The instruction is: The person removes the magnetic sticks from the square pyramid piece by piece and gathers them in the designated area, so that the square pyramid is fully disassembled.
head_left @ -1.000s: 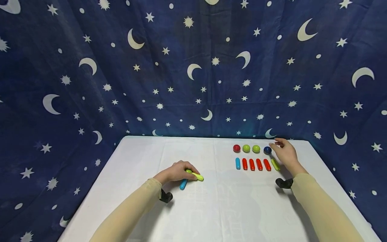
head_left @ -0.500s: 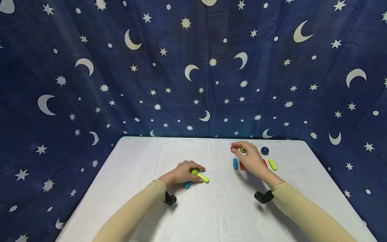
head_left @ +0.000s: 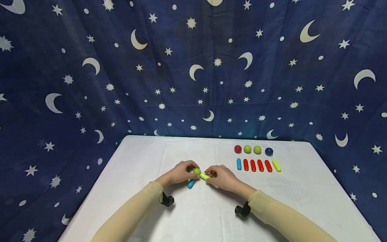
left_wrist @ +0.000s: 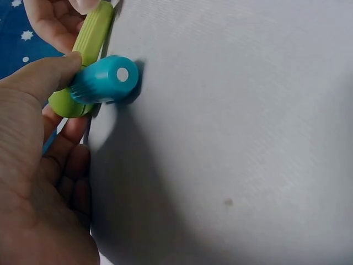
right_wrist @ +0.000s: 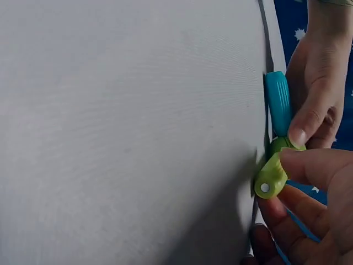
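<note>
My left hand [head_left: 180, 172] grips a lime-green ball [head_left: 197, 171] between thumb and fingers, low over the table. A blue ridged stick [head_left: 191, 184] joins the ball and points toward me; in the left wrist view its round end shows a white dot. On the ball's other side, a yellow-green stick [head_left: 204, 176] angles out to the right. My right hand [head_left: 223, 177] pinches this stick near its free end, thumb on the near side. In the right wrist view, the left thumb partly covers the ball [right_wrist: 279, 144].
At the back right lies a row of balls: a red ball [head_left: 238, 149], two green ones and a dark blue ball [head_left: 269, 151]. Before them are a blue stick [head_left: 239, 164], several red sticks [head_left: 253, 165] and a yellow-green stick [head_left: 276, 165]. Behind the white table [head_left: 169, 151] hangs a starry cloth.
My right hand has come from beside the dark blue ball, left across the rows, to the yellow-green stick and now pinches it. The left hand, holding the ball, has shifted slightly right.
</note>
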`<state>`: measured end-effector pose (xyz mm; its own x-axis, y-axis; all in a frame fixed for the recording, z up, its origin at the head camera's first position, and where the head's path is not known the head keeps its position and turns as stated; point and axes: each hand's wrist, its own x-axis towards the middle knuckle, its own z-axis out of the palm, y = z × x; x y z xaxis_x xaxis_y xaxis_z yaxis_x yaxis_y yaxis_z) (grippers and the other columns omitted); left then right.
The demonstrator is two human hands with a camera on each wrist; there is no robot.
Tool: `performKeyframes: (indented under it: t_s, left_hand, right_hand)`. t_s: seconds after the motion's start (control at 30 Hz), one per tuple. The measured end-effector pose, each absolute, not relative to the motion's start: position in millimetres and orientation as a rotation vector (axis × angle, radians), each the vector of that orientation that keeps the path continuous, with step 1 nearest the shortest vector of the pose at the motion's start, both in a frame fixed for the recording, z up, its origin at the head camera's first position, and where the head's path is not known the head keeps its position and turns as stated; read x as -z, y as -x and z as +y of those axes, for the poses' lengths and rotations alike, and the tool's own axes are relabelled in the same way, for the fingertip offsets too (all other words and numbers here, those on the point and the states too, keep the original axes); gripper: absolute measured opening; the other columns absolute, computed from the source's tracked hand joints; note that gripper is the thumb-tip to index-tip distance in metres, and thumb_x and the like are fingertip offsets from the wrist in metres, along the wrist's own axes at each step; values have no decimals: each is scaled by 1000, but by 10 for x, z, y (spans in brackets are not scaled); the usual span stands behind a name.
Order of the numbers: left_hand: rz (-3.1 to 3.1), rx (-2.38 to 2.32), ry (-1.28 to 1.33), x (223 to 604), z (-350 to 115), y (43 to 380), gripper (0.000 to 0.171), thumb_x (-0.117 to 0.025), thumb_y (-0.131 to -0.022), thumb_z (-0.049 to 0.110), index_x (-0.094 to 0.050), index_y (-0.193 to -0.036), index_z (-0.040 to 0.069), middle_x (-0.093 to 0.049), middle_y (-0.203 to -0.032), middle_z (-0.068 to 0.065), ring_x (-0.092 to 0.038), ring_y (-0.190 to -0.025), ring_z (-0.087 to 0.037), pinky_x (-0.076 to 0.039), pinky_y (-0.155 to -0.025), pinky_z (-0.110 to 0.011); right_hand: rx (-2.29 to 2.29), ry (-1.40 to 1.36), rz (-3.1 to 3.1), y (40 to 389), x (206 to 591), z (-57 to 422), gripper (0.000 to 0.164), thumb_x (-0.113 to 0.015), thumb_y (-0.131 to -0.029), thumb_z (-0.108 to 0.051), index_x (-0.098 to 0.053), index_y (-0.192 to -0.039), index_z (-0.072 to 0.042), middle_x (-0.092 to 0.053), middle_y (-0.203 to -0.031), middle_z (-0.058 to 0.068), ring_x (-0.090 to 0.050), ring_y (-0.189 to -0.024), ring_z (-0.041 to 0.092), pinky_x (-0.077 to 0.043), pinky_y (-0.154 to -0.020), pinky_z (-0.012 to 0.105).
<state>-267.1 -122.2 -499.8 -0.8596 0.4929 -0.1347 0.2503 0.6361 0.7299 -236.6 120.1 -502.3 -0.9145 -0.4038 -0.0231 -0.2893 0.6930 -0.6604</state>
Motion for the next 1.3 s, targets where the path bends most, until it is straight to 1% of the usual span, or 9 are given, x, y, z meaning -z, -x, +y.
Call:
performKeyframes:
  t_s: [0.17, 0.37, 0.63, 0.83, 0.93, 1.0, 1.07, 1.23, 1.3]
  left_hand:
    - [2530, -1073, -565, 5003, -1206, 2690, 25, -77, -90, 44, -69, -110, 32, -62, -105, 13, -48, -106, -15, -40, -94, -43]
    - [2487, -1103, -587, 4985, -1179, 2711, 25, -77, -91, 40, -68, -111, 28, -63, -103, 9, -53, -103, -15, -42, -94, -42]
    - [2434, -1120, -631, 4980, -1181, 2740, 25, -76, -92, 37, -68, -112, 24, -65, -102, 9, -56, -98, -13, -43, -92, -40]
    - [2408, -1143, -652, 4991, -1175, 2750, 26, -76, -93, 35, -68, -113, 21, -66, -102, 8, -58, -96, -12, -44, -91, -37]
    - [2412, -1141, -652, 4997, -1169, 2741, 26, -76, -93, 34, -68, -114, 20, -65, -103, 7, -57, -96, -13, -44, -90, -36]
    - [2417, -1140, -649, 4992, -1169, 2731, 25, -76, -94, 33, -68, -114, 20, -65, -103, 7, -56, -96, -13, -44, -90, -36]
    - [2420, -1144, -651, 4991, -1177, 2726, 25, -76, -94, 33, -68, -114, 20, -65, -103, 7, -56, -96, -14, -44, -91, -36]
    - [2405, -1165, -660, 4995, -1207, 2721, 26, -76, -94, 32, -68, -115, 19, -65, -103, 7, -57, -97, -14, -43, -92, -37]
    - [2399, -1170, -660, 4995, -1213, 2717, 26, -76, -94, 31, -68, -115, 18, -66, -104, 6, -57, -97, -14, -43, -93, -37]
  right_hand:
    - [1038, 563, 2729, 2401, 5050, 1167, 19, -82, -87, -23, -78, -103, -16, -60, -76, -9, -52, -79, 15, -42, -72, 35]
    - [1092, 491, 2675, 2417, 5063, 1184, 11, -80, -89, -22, -78, -99, -17, -61, -78, -5, -54, -77, 16, -43, -69, 34]
    - [1207, 453, 2552, 2427, 5081, 1239, 17, -76, -91, -21, -77, -106, -14, -63, -87, -3, -56, -83, 17, -46, -73, 34]
    - [1344, 533, 2436, 2385, 5094, 1358, 20, -74, -95, -24, -74, -113, -15, -66, -92, -2, -57, -85, 17, -47, -74, 32]
    - [1426, 537, 2380, 2346, 5045, 1476, 23, -71, -98, -27, -71, -117, -14, -67, -96, 1, -58, -89, 19, -46, -76, 33]
    - [1478, 513, 2363, 2322, 4972, 1584, 26, -70, -99, -27, -68, -120, -13, -66, -99, 4, -58, -91, 24, -47, -76, 36]
    - [1513, 471, 2378, 2318, 4888, 1726, 30, -71, -99, -27, -66, -124, -10, -66, -103, 5, -58, -93, 25, -47, -78, 39]
    - [1577, 316, 2447, 2343, 4689, 2233, 47, -72, -98, -28, -59, -136, -3, -67, -116, 11, -59, -100, 23, -50, -84, 40]
    - [1585, 235, 2481, 2359, 4621, 2473, 54, -72, -98, -32, -56, -141, -2, -65, -123, 13, -59, -104, 23, -50, -85, 40]
